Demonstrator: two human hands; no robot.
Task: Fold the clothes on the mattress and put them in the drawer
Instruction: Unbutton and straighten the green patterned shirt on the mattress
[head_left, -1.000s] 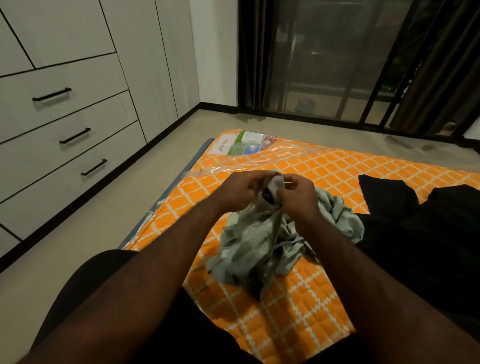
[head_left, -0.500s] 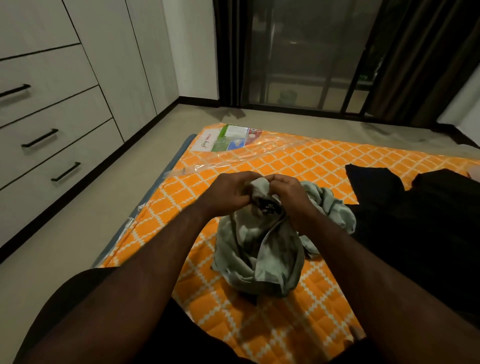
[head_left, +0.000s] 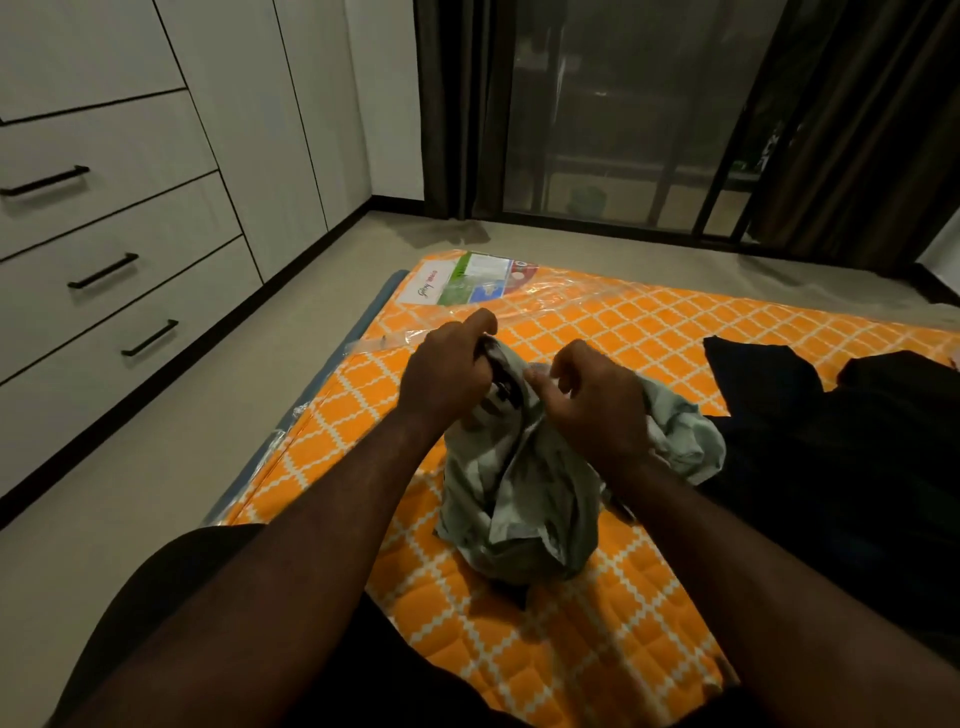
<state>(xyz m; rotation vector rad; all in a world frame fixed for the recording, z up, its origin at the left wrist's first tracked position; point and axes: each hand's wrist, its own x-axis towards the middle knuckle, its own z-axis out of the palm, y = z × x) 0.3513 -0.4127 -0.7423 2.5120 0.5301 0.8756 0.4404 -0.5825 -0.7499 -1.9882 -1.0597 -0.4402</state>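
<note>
Head view: left hand (head_left: 447, 374) and right hand (head_left: 597, 400) grip the shirt (head_left: 519, 509) at its top; it droops toward the person, near the mattress (head_left: 649, 332) left edge

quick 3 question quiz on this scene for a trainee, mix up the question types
1. True or false: the left hand and the right hand both hold the pale green garment.
2. The black clothes lie: A) on the floor B) on the orange mattress, right of the garment C) in a drawer.
3. Fill in: the drawers on the left are all ____.
Key: 1 true; 2 B; 3 closed.
</note>
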